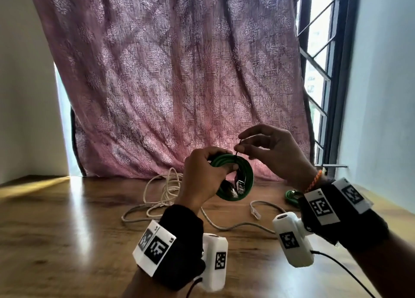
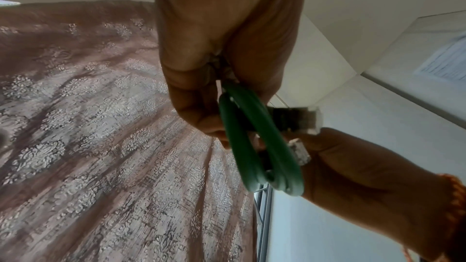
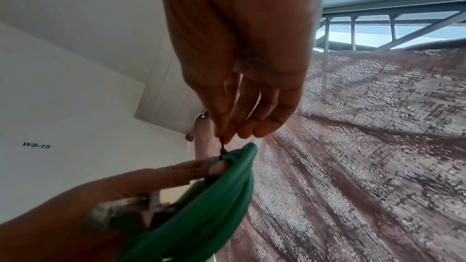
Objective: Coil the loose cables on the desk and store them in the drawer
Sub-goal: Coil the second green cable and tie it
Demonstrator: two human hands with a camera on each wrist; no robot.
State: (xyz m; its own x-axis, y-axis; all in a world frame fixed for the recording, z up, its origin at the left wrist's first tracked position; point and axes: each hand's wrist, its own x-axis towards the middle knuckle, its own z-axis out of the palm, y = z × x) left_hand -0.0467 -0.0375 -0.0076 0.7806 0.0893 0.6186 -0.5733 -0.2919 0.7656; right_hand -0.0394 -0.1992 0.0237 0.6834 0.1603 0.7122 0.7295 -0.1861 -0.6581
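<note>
A green cable wound into a coil (image 1: 243, 181) is held up above the wooden desk (image 1: 67, 219), its two plug ends (image 1: 238, 185) hanging inside the ring. My left hand (image 1: 206, 174) grips the coil (image 2: 259, 146) on its left side. My right hand (image 1: 269, 149) pinches a thin black tie (image 1: 238, 149) that wraps the top of the coil (image 3: 201, 206); the tie (image 3: 223, 147) runs up between thumb and forefinger. A loose white cable (image 1: 166, 192) lies tangled on the desk behind my left hand. A grey cable (image 1: 235, 224) with a clear plug (image 1: 254, 212) lies in front.
A second green coil (image 1: 292, 196) lies on the desk by my right wrist, partly hidden. A pink patterned curtain (image 1: 179, 84) hangs along the back edge. A barred window (image 1: 318, 73) is at the right. No drawer is in view.
</note>
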